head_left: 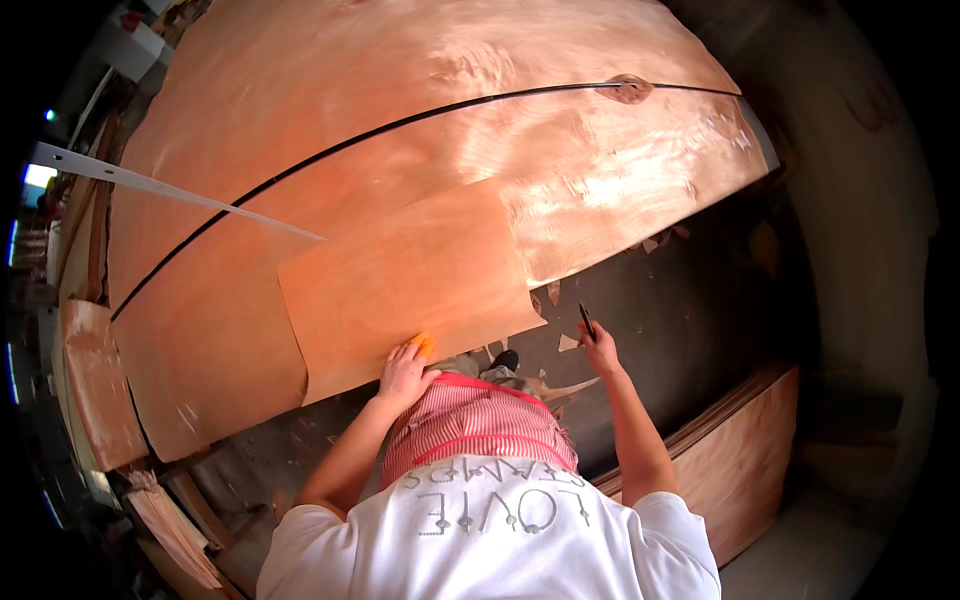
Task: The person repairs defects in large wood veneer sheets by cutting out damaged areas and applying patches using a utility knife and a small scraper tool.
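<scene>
My left hand [403,374] is at the near edge of a rectangular wood veneer sheet [410,280], its fingers closed on a small orange piece [424,344] whose kind I cannot make out. That sheet lies on a much larger veneer sheet [350,170], and its near right corner sticks out past the large sheet's edge. Off to the right, away from the veneer, my right hand [601,352] grips a slim dark tool [586,319], which looks like a knife, pointing up and away from me.
A black line or cord [400,124] curves across the large veneer, passing a dark oval patch [626,89]. A pale pointed strip [180,185] reaches in from the left. Veneer scraps [568,343] lie on the dark floor. Stacked wood sheets [740,460] stand at the near right.
</scene>
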Available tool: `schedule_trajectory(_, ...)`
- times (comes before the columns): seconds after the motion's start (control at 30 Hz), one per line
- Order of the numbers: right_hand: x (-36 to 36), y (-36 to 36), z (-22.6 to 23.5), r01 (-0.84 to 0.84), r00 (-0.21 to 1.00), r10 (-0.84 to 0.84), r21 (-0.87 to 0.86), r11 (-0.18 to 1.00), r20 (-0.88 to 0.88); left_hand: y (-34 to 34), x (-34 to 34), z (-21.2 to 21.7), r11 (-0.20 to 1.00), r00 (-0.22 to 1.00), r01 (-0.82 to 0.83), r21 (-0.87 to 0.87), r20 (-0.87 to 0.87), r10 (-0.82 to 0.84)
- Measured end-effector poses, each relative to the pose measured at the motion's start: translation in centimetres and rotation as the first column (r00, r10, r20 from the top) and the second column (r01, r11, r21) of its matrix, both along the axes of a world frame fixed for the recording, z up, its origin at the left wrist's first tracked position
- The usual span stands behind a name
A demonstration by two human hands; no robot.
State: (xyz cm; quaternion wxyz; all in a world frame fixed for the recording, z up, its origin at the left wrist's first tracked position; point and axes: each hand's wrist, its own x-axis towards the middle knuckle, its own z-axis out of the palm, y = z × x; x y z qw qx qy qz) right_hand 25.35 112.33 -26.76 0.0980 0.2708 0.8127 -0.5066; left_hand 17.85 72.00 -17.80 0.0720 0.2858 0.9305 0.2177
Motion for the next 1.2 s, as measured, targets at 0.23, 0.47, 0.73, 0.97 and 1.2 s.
schedule_trajectory(0.23, -17.0, -4.9, 3.8, -0.098, 0.992, 0.095, -0.028, 0.995, -0.079, 2.2, -11.6, -0.8, 0.968, 0.971, -0.236, -0.087, -0.047, 0.233)
schedule_trajectory(0.47, -25.7, -7.7, 1.9, 0.036, 0.983, -0.033, 0.012, 0.999, -0.179, 3.4, -12.3, -4.5, 0.950, 0.978, -0.193, -0.244, -0.121, 0.167)
schedule_trajectory(0.73, -29.1, -8.3, 3.6, -0.119, 0.977, 0.047, -0.349, 0.930, -0.207, 3.3, -12.4, -4.7, 0.955, 0.966, -0.249, -0.162, -0.114, 0.233)
schedule_trajectory(0.97, -22.5, -8.0, 10.7, -0.819, 0.247, 0.868, 0.386, 0.425, -0.431, 3.7, -8.5, -7.1, 0.883, 0.893, -0.444, -0.154, -0.155, 0.422)
schedule_trajectory(1.2, -29.4, -5.2, 4.5, -0.415, 0.864, 0.453, 0.197, 0.888, -0.222, 8.4, -11.0, -6.0, 0.853, 0.850, -0.519, 0.051, -0.074, 0.522)
